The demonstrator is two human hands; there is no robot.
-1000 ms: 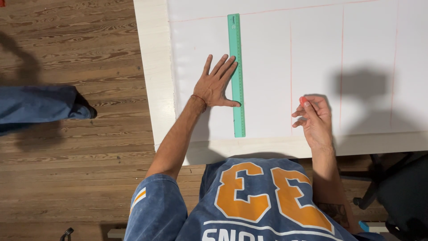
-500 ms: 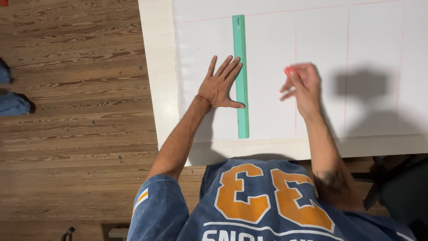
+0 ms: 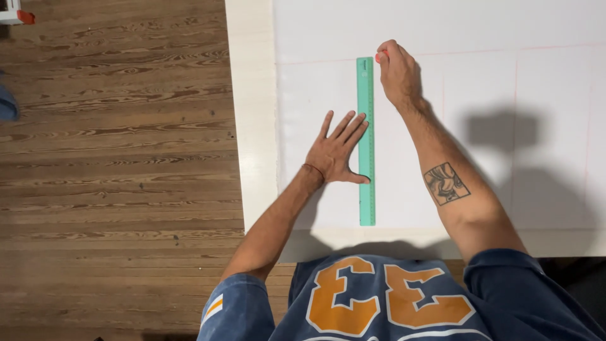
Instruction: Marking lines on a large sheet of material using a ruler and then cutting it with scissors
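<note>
Just beside the spread, empty L hand (image 3: 333,155) fingers, green ruler (image 3: 366,140) could slip w/ light pressure, skewing the line as R hand (image 3: 398,74) pinches red marker (image 3: 380,57).

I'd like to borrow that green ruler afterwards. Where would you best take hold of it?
Probably at the near end of the green ruler, coming from the table's near edge. It lies flat and thin on the white sheet, the left hand presses its middle, and the right hand with a red marker works at the far end.
</note>
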